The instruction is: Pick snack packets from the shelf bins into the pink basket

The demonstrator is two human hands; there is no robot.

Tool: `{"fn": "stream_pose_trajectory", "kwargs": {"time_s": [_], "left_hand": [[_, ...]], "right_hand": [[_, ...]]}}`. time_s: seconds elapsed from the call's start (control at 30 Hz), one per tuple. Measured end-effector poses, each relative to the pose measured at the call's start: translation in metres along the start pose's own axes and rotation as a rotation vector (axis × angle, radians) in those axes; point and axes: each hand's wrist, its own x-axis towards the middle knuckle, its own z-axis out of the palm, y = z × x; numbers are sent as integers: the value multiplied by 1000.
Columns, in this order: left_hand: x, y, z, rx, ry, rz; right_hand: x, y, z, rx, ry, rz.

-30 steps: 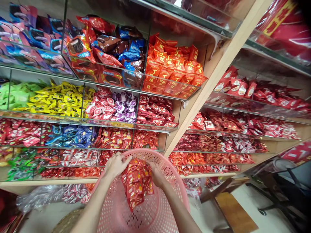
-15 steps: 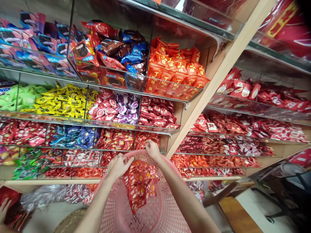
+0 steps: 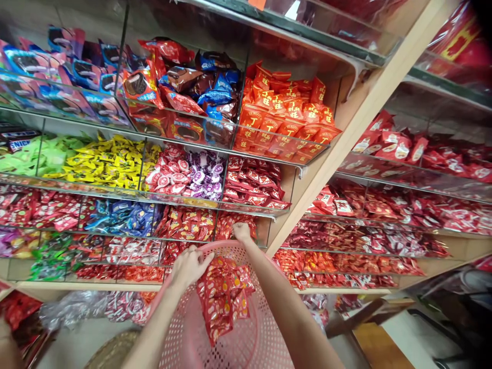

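A pink perforated plastic basket (image 3: 269, 287) is held up against the front of the lower shelves. My left hand (image 3: 189, 266) grips its rim on the left, the thumb lying over the inside edge. Inside lie several red candy packets (image 3: 223, 297) with yellow and white prints. Beyond the far rim, my right hand (image 3: 242, 231) is at a compartment of small red wrapped candies (image 3: 226, 224). Its fingers are curled closed, and I cannot make out what is in them.
Clear-fronted shelves hold yellow candies (image 3: 103, 166), blue candies (image 3: 123, 218) and orange-red packets (image 3: 280, 120). A slanting wooden upright (image 3: 330, 159) divides them from more red candies at right. A wooden stool (image 3: 378, 341) and a woven basket (image 3: 115, 351) are below. Another person's arm (image 3: 7, 343) shows bottom left.
My right hand has moved slightly up and further into the red candy compartment. My left hand stays on the basket rim. The view has shifted a little left; the other person's hand has moved.
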Motion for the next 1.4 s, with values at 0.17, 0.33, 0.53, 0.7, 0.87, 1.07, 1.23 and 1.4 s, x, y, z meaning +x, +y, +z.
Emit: {"fn": "stream_pose_trajectory", "kwargs": {"time_s": [0.17, 0.33, 0.53, 0.7, 0.87, 1.07, 1.23, 1.4], "left_hand": [[0, 0, 1, 2, -3, -6], [1, 0, 2, -7, 1, -16], [2, 0, 2, -4, -17, -28], [1, 0, 2, -12, -4, -24], [2, -1, 4, -3, 5, -16], [3, -2, 3, 19, -11, -12], [1, 0, 1, -5, 1, -2], [1, 0, -1, -10, -36, -30]], "right_hand": [[-12, -2, -27, 303, 18, -39], [-48, -5, -59, 492, 0, -72], [-99, -4, -77, 770, -106, 2], [-137, -9, -81, 917, -130, -25], [-169, -12, -90, 370, -36, -527], [-183, -5, -87, 78, 12, -765], [-177, 6, -88, -5, 6, -776], [-158, 40, -106, -156, -94, -746]]}}
